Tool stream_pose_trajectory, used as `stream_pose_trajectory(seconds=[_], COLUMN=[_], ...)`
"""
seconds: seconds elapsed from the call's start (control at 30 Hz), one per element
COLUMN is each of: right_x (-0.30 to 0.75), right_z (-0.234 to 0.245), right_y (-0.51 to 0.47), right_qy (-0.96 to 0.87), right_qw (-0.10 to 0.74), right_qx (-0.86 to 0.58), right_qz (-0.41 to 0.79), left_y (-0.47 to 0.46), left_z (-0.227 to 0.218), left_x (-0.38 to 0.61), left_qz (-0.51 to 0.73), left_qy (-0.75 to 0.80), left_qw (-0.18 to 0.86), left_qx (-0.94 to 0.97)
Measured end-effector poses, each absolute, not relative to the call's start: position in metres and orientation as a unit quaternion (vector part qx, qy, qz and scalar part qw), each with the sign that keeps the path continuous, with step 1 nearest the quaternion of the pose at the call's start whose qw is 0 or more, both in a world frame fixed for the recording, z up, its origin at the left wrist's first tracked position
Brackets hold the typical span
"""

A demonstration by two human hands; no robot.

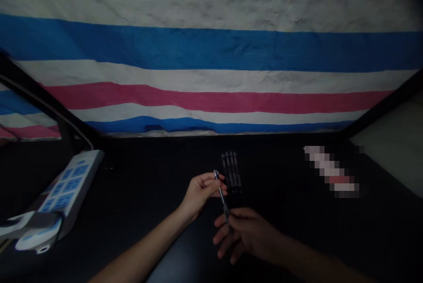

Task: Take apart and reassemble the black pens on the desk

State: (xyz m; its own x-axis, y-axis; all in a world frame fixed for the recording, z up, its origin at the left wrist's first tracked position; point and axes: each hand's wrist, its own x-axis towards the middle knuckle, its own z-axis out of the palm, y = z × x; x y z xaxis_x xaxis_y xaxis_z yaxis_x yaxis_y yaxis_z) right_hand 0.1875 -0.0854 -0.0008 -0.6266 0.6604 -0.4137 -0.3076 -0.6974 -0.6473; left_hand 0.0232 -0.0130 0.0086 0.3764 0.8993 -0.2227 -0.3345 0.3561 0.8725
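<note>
A slim silver pen (222,199) slants between my two hands above the black table. My left hand (201,192) pinches its upper part between thumb and fingers. The darker lower end lies at the thumb and index finger of my right hand (247,233), which grip it while the other fingers fan out loosely. Just beyond my left fingertips, several dark pens (232,169) lie side by side in a row on the table. The dim light hides their details.
At the left stands a white power strip (71,181) with blue sockets and a plugged-in white adapter (38,225). A pixelated pale and red item (330,170) lies at the right. Striped red, white and blue sheeting (211,49) hangs behind the black table (284,177).
</note>
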Motion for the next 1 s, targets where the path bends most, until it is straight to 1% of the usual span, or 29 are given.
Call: stream_pose_trajectory(seconds=[0.1,0.27,0.43,0.53,0.7,1.0], right_x=[0.1899,0.1905,0.1887,0.1892,0.1919,0.1920], right_z=[-0.0020,-0.0038,0.0005,0.0017,0.0006,0.0009], right_y=[-0.0828,-0.0829,-0.0824,-0.0816,-0.0811,-0.0810], right_qy=[-0.231,-0.231,-0.206,-0.211,-0.211,-0.213], right_qw=[0.262,0.291,0.283,0.291,0.288,0.286], right_qx=[-0.284,-0.287,-0.288,-0.302,-0.276,-0.285], right_qz=[0.893,0.883,0.891,0.883,0.892,0.890], left_y=[-0.0131,-0.0139,-0.0134,-0.0137,-0.0135,-0.0140], left_z=[0.0061,0.0043,0.0043,0.0042,0.0043,0.0063], left_x=[0.0224,0.0226,0.0225,0.0224,0.0225,0.0224], left_qz=[0.418,0.416,0.418,0.416,0.419,0.420], left_qy=[0.358,0.352,0.354,0.352,0.353,0.363], left_qw=[0.732,0.734,0.732,0.732,0.731,0.728], left_qx=[0.402,0.405,0.406,0.409,0.407,0.402])
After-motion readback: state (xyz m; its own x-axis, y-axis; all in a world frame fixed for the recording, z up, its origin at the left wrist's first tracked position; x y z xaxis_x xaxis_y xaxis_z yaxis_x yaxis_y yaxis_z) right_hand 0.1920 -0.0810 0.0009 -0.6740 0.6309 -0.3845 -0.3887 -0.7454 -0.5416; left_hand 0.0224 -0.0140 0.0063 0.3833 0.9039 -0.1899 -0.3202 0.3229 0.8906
